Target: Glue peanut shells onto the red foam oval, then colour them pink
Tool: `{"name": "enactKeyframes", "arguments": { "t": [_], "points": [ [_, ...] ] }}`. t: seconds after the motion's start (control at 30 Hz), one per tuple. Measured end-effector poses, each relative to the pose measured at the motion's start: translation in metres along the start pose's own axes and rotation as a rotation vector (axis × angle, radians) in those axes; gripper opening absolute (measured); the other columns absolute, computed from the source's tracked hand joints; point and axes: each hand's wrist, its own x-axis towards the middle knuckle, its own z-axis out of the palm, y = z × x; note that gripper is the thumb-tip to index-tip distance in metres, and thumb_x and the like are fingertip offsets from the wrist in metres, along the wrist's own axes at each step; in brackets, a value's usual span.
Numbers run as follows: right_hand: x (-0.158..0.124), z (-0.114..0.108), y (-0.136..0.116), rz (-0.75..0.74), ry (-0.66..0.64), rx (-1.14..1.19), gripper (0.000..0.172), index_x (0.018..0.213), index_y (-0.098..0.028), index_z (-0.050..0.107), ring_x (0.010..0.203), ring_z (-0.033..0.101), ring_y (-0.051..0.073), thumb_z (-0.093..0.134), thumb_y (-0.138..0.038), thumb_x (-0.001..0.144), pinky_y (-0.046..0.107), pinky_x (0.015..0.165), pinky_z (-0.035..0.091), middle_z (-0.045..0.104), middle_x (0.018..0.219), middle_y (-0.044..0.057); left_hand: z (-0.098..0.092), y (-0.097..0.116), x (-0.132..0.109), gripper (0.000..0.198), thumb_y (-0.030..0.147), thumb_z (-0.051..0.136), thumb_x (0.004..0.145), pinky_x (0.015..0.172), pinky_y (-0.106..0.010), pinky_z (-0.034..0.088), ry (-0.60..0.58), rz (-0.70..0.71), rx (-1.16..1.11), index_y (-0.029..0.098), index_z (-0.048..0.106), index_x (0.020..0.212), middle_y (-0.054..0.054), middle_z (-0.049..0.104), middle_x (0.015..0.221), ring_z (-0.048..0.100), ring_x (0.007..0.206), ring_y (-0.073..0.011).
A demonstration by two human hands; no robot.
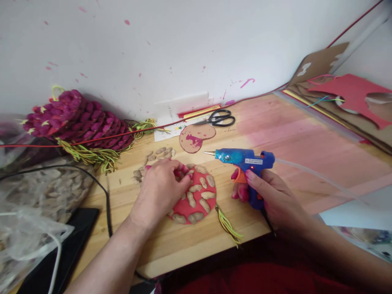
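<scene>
My right hand (275, 192) is wrapped round the handle of a blue hot glue gun (237, 157), fingers at its orange trigger. The nozzle points left, above the table and apart from the disc. My left hand (163, 188) lies over the left side of a red round disc (198, 205), thumb and fingers closed on a peanut (190, 173) near its upper edge. Several peanuts in the shell are spread over the disc; my hand hides part of them. A yellow-green tassel (227, 226) hangs from the disc's right edge.
Loose peanuts (161, 151) lie behind my left hand. A cardboard shape (196, 136) and black scissors (222, 117) are farther back. Purple-red peanut-covered pieces (92, 118) are stacked at left, near a bag of peanuts (61, 183). A black cable (107, 200) crosses the left side.
</scene>
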Motion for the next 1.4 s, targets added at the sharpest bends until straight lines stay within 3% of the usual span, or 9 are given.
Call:
{"name": "enactKeyframes", "arguments": {
  "t": [0.37, 0.57, 0.77, 0.87, 0.97, 1.2, 1.4],
  "points": [
    [0.003, -0.006, 0.003, 0.025, -0.038, -0.006, 0.032, 0.083, -0.023, 0.068, 0.063, 0.061, 0.016, 0.068, -0.054, 0.087, 0.027, 0.062, 0.048, 0.063, 0.062, -0.001, -0.012, -0.018, 0.003, 0.024, 0.034, 0.054, 0.086, 0.072, -0.033, 0.045, 0.087, 0.09, -0.019, 0.023, 0.07, 0.071, -0.002, 0.072, 0.076, 0.064, 0.074, -0.0203],
    [0.004, -0.006, 0.002, 0.012, -0.064, -0.012, 0.033, 0.082, -0.021, 0.066, 0.064, 0.06, 0.016, 0.067, -0.053, 0.088, 0.028, 0.064, 0.047, 0.064, 0.063, -0.001, -0.014, -0.019, 0.004, 0.02, 0.03, 0.056, 0.084, 0.076, -0.032, 0.046, 0.138, 0.134, -0.045, 0.023, 0.075, 0.087, -0.004, 0.073, 0.087, 0.065, 0.083, -0.0212],
    [0.004, -0.008, 0.004, 0.056, -0.054, -0.009, 0.033, 0.082, -0.022, 0.066, 0.067, 0.065, 0.018, 0.068, -0.054, 0.087, 0.028, 0.065, 0.048, 0.064, 0.062, 0.0, -0.033, -0.04, 0.008, 0.036, 0.045, 0.052, 0.089, 0.066, -0.032, 0.04, 0.217, 0.0, 0.065, 0.022, 0.069, 0.067, -0.004, 0.068, 0.071, 0.061, 0.07, -0.0202],
    [0.005, -0.01, 0.006, 0.076, -0.029, -0.028, 0.034, 0.083, -0.023, 0.067, 0.069, 0.065, 0.02, 0.07, -0.057, 0.083, 0.03, 0.064, 0.05, 0.065, 0.063, 0.001, -0.043, -0.055, 0.01, 0.03, 0.041, 0.052, 0.089, 0.069, -0.031, 0.042, 0.306, -0.083, 0.082, 0.024, 0.075, 0.084, -0.004, 0.073, 0.082, 0.063, 0.078, -0.0213],
    [0.008, -0.01, 0.007, 0.059, -0.004, -0.049, 0.037, 0.072, -0.023, 0.067, 0.073, 0.065, 0.024, 0.072, -0.059, 0.079, 0.034, 0.066, 0.052, 0.063, 0.061, 0.004, -0.053, -0.067, 0.011, 0.032, 0.038, 0.056, 0.086, 0.07, -0.03, 0.043, 0.401, -0.161, 0.076, 0.025, 0.075, 0.108, -0.004, 0.075, 0.093, 0.064, 0.081, -0.021],
    [0.007, -0.009, 0.007, 0.078, 0.059, -0.074, 0.042, 0.06, -0.023, 0.066, 0.073, 0.065, 0.025, 0.075, -0.061, 0.073, 0.034, 0.064, 0.052, 0.064, 0.064, 0.007, -0.065, -0.067, 0.008, 0.045, 0.055, 0.045, 0.091, 0.064, -0.032, 0.039, 0.348, -0.297, 0.213, 0.024, 0.076, 0.081, -0.004, 0.07, 0.065, 0.063, 0.068, -0.0226],
    [0.008, -0.006, 0.006, 0.067, 0.063, -0.091, 0.039, 0.065, -0.025, 0.069, 0.068, 0.064, 0.026, 0.076, -0.063, 0.071, 0.037, 0.063, 0.054, 0.061, 0.06, 0.005, -0.062, -0.066, 0.011, 0.042, 0.043, 0.041, 0.093, 0.069, -0.034, 0.041, 0.259, -0.247, 0.278, 0.024, 0.076, 0.082, -0.009, 0.076, 0.082, 0.068, 0.081, -0.0275]
  ]
}}
